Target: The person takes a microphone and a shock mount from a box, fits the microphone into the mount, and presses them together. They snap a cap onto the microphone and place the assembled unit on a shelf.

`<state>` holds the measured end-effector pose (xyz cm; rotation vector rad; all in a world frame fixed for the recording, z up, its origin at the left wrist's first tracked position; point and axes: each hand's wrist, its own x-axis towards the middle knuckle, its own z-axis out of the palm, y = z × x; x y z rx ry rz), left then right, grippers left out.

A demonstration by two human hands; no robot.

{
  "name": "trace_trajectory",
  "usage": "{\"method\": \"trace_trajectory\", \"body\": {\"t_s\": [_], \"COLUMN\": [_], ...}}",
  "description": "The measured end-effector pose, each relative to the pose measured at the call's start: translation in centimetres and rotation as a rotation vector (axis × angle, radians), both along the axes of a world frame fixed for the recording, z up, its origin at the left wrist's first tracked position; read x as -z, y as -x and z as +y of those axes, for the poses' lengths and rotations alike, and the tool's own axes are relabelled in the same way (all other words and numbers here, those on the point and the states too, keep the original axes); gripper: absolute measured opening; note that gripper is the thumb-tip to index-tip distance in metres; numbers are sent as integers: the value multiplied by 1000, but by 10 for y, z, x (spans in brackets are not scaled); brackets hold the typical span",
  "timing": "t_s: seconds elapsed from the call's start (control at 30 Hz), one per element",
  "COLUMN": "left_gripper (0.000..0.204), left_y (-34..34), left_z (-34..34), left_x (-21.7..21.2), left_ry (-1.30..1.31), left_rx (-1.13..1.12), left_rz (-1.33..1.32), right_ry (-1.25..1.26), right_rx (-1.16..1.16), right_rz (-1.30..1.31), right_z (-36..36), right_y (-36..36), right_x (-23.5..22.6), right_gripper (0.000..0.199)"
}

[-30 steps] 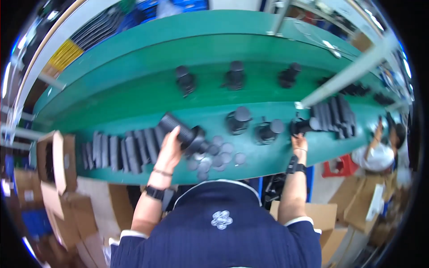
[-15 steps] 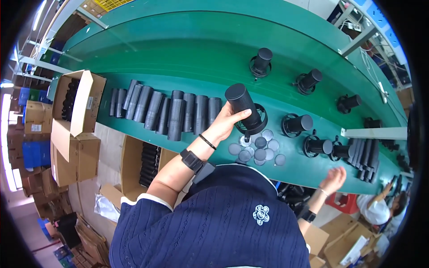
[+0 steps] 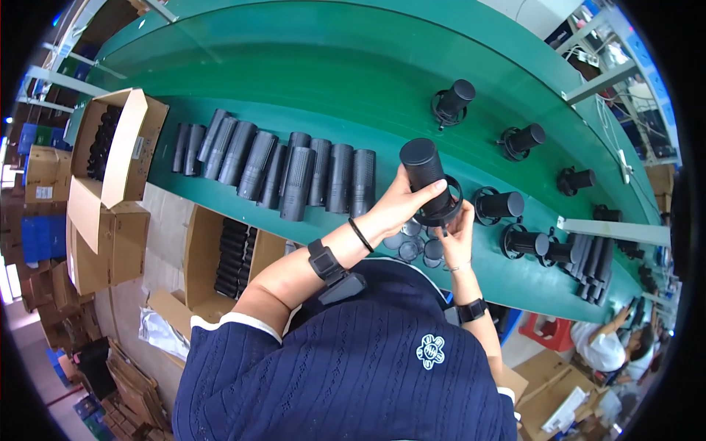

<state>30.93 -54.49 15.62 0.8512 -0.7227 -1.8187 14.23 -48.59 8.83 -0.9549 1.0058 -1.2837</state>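
My left hand (image 3: 399, 203) is wrapped round a black ribbed cylinder (image 3: 422, 162) with a round flat end, tilted up over the bench. A black open ring frame (image 3: 446, 212) surrounds its lower end. Against the right side of that frame, the fingers of my right hand (image 3: 460, 237) are closed on its edge; the fingertips are partly hidden. Below both hands, several round grey discs (image 3: 409, 251) lie on the green bench, partly covered by my hands. To the left stands a row of black ribbed tubes (image 3: 296, 184).
Several similar cylinders in ring frames (image 3: 502, 206) are spread over the green bench (image 3: 294, 88) to the right and beyond. A white post (image 3: 614, 230) juts across at right. Open cardboard boxes (image 3: 151, 147) stand at left. Another person (image 3: 603, 345) works at far right.
My right hand has come in from the right to the ring frame. The cylinder in my left hand has shifted slightly right in the picture.
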Motion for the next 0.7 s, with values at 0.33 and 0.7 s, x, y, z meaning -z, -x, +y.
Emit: {"method": "trace_trajectory", "body": {"t_s": [0.33, 0.7], "left_gripper": [48, 69], "left_y": [-9, -14], "left_z": [-11, -8], "left_x": [5, 1], "left_ry": [-434, 174], "left_rx": [92, 156], "left_rz": [-72, -68], "right_ry": [49, -435], "right_rx": [-22, -151], "right_rz": [249, -845], "right_z": [-2, -6], "right_y": [-2, 3], "right_x": [-16, 2], "right_gripper": [66, 56]}}
